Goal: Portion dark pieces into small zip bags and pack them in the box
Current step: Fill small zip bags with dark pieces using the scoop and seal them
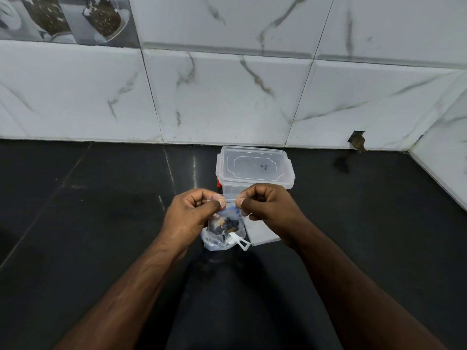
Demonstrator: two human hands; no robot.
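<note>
A small clear zip bag (228, 218) hangs between my two hands, above the black counter. Several dark pieces (227, 225) lie in its lower part. My left hand (193, 210) pinches the bag's top edge at the left. My right hand (265, 207) pinches the same edge at the right, thumb against forefinger. Just behind my hands stands the clear plastic box (255, 170) with its lid on. Under the small bag lies a larger crumpled plastic bag (217, 241) with a white clip (240, 242).
A flat stack of clear bags (262, 233) lies on the black counter (101, 210) under my right wrist. A white marbled tile wall (227, 97) runs along the back and turns in at the right.
</note>
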